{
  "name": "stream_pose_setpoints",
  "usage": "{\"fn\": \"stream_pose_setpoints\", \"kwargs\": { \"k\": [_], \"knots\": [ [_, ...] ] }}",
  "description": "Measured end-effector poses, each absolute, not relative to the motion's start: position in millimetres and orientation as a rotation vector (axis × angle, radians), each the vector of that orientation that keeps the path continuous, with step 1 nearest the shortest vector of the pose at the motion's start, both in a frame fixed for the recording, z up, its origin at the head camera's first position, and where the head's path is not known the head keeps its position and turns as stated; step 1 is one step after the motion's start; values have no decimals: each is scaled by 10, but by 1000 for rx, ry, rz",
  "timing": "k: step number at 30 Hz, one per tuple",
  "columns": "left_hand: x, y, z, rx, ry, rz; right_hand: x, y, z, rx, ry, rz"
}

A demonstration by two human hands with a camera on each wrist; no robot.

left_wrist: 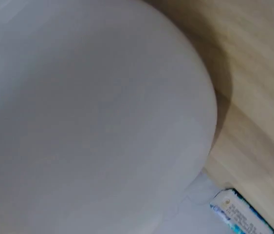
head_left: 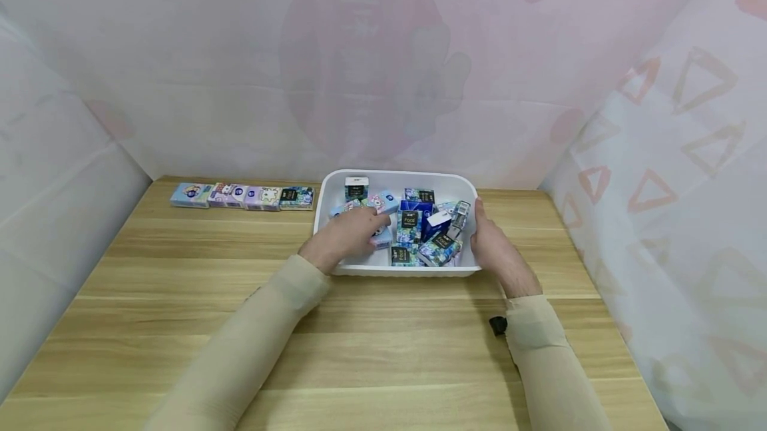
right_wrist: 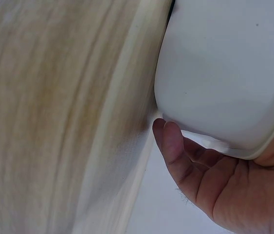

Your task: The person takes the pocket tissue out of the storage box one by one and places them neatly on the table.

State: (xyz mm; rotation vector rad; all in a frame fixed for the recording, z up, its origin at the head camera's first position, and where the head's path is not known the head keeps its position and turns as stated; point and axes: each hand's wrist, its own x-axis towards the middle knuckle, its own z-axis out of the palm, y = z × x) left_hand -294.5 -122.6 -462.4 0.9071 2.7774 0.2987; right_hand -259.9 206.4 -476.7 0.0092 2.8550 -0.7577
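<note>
A white plastic basin (head_left: 395, 271) on the wooden table holds several small tissue packs, among them a dark floral one marked "Face" (head_left: 410, 226) and a blue one (head_left: 433, 223). My left hand (head_left: 350, 234) reaches over the near left rim, its fingers down among light blue packs (head_left: 381, 238). I cannot tell whether they pinch one. In the left wrist view the basin's pale wall (left_wrist: 98, 117) fills most of the picture and the hand is out of sight. With thumb on the rim and fingers curled below, my right hand (head_left: 493, 244) grips the basin's right side.
Left of the basin, a row of several tissue packs (head_left: 262, 198) lies end to end along the table's back edge. White patterned sheets (head_left: 371, 84) rise behind and at both sides. Near the right sleeve shows a small black object (head_left: 498, 326).
</note>
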Motion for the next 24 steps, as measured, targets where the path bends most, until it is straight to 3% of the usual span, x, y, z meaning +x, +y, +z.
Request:
{"fn": "stream_pose_setpoints", "kwargs": {
  "k": [24],
  "knots": [
    [-2922, -1871, -4120, 960, 2897, 378, -2608, 2060, -4769, 2, 2861, -741]
  ]
}}
